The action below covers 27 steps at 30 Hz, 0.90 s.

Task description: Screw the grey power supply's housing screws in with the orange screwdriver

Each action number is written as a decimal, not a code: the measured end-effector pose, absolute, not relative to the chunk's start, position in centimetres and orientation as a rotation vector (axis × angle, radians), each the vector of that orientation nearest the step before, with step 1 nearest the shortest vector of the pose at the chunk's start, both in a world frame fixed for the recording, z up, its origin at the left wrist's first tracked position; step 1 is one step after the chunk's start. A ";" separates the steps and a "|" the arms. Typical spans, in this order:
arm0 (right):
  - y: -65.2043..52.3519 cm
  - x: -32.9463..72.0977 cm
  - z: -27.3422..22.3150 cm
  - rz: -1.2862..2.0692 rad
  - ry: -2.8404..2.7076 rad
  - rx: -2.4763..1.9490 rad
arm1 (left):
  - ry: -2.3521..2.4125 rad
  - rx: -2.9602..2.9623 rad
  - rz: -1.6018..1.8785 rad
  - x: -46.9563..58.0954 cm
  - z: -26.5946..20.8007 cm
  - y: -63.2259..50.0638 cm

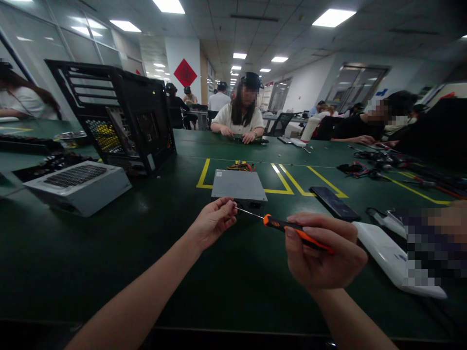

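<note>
My right hand [324, 248] is closed round the black and orange handle of a screwdriver [279, 223], whose thin shaft points left. At its tip, the fingers of my left hand [215, 221] are pinched together; whether they hold the tip or something small there, I cannot make out. Just beyond my hands a grey power supply unit [239, 184] lies on the green table, with a bundle of coloured cables [241, 166] behind it. My left fingers appear in front of its near edge.
To the left stand a black computer case [124, 116] and a second power supply [78, 184]. At right lie a black phone [334, 202], a white device [394, 257] and tangled cables [368, 165]. A person [242, 112] works across the table; others sit around.
</note>
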State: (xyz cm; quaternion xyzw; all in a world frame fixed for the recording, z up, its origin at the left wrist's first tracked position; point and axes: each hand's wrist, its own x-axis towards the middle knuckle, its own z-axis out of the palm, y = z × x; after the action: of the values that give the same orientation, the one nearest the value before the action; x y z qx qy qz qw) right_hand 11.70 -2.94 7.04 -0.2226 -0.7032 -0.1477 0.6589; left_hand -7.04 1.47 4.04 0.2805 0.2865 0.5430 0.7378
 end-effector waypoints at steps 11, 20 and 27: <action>-3.2 12.0 6.4 -0.377 -1.673 -0.505 | 0.663 0.645 1.218 -7.1 3.9 1.7; -3.5 13.0 5.6 -0.581 -1.780 -0.430 | 0.708 0.670 1.227 -6.7 3.8 1.5; -4.0 13.2 5.6 -0.701 -1.876 -0.408 | 0.728 0.678 1.247 -6.6 3.5 1.6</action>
State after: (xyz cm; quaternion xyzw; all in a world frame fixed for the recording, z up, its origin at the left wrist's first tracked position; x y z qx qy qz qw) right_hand 13.21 -4.03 5.62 -0.1703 -0.7831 -0.2925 0.5216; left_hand -6.58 1.65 3.54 0.3041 0.3266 0.5594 0.6985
